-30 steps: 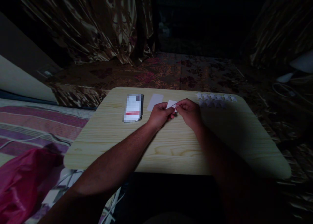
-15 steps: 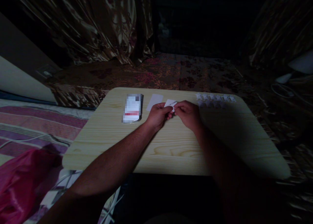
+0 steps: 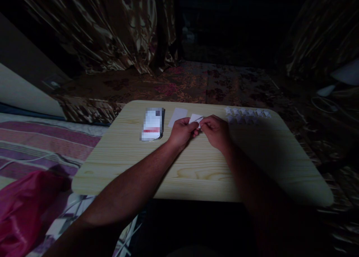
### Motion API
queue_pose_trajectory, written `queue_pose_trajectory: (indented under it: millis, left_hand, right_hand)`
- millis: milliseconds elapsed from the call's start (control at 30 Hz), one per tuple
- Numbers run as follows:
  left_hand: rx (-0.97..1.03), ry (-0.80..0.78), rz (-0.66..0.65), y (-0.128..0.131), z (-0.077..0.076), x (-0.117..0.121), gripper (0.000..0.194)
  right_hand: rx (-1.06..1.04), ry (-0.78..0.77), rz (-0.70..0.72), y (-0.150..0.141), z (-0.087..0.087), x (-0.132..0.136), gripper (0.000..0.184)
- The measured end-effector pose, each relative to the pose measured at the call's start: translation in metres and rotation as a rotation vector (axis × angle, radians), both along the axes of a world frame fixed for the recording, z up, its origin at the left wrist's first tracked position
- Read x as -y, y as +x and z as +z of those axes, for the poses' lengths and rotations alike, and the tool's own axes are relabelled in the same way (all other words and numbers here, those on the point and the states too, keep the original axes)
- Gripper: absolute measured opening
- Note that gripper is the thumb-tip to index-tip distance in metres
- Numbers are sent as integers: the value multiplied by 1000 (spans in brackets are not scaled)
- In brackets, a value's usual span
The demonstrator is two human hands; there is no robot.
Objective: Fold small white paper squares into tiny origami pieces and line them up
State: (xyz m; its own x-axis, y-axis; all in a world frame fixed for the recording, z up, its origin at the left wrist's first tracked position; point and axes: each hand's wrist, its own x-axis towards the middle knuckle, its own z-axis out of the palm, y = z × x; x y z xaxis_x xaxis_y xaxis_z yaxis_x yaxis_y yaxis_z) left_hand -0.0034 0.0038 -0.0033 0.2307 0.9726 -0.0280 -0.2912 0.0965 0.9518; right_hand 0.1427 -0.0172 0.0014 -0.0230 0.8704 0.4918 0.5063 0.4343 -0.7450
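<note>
A small folded piece of white paper (image 3: 195,118) is held between my two hands over the far middle of the table. My left hand (image 3: 181,132) is closed on its near left side, thumb lying on top. The fingertips of my right hand (image 3: 215,129) pinch its right edge. A dark line, perhaps a crease or gap, runs across the paper. Just left of it a flat white paper sheet (image 3: 177,116) lies on the table. Several small folded white paper pieces (image 3: 243,112) stand in two rows to the right of my right hand.
The light wooden table (image 3: 202,174) has rounded corners. A phone (image 3: 152,124), its screen blurred, lies at the far left of the tabletop. A bed with a striped cover (image 3: 75,143) and a pink cloth (image 3: 25,212) is on the left. Patterned curtains (image 3: 134,28) hang behind.
Both hands stay in nearly the same place with the paper. Only a slight shift of the fingers and the paper shows.
</note>
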Motion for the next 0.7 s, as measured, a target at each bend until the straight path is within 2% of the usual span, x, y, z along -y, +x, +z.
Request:
queue_pose_trajectory:
  millis: [233, 467, 700]
  left_hand:
    - [-81, 132, 38, 0, -2, 1, 24]
    - [-170, 189, 43, 1, -4, 3, 25]
    - [-180, 128, 41, 0, -4, 3, 23]
  right_hand:
    - [-190, -161, -59, -3, -4, -6, 12]
    - [-196, -161, -117, -3, -3, -6, 8]
    - [-189, -163, -140, -4, -3, -6, 6]
